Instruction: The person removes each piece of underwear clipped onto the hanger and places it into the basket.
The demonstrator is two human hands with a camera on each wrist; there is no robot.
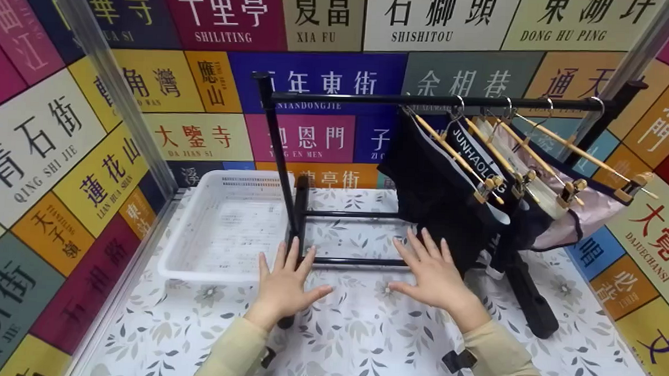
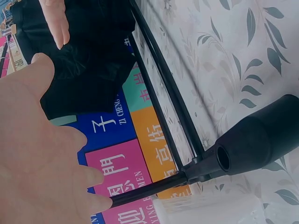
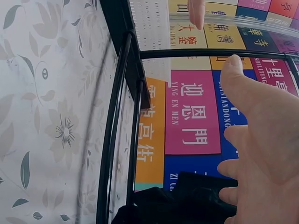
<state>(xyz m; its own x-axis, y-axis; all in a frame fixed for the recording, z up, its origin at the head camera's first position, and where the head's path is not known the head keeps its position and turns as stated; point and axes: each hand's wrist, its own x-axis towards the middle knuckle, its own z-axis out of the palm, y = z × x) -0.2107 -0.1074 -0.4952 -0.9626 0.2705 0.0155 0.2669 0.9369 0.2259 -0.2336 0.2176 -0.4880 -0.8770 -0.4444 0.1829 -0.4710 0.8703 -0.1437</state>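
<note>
In the head view my left hand point(image 1: 287, 286) hovers with spread fingers in front of the rack's left post, holding nothing. My right hand point(image 1: 434, 272), also spread and holding nothing, is in front of the hanging black underwear point(image 1: 435, 186); whether it touches the cloth I cannot tell. Several pieces of underwear hang by clips from wooden hangers point(image 1: 447, 144) on the right half of the black rack point(image 1: 337, 98). Behind the black piece is one with a lettered waistband point(image 1: 477, 159), and farthest right a pink pair point(image 1: 561, 224) with dark trim.
A white plastic basket point(image 1: 191, 227) stands left of the rack, partly behind its post. The rack's black foot point(image 1: 533, 306) reaches forward on the right. A leaf-patterned cloth point(image 1: 351, 339) covers the table. Colourful sign-printed walls point(image 1: 314, 137) enclose the back and sides.
</note>
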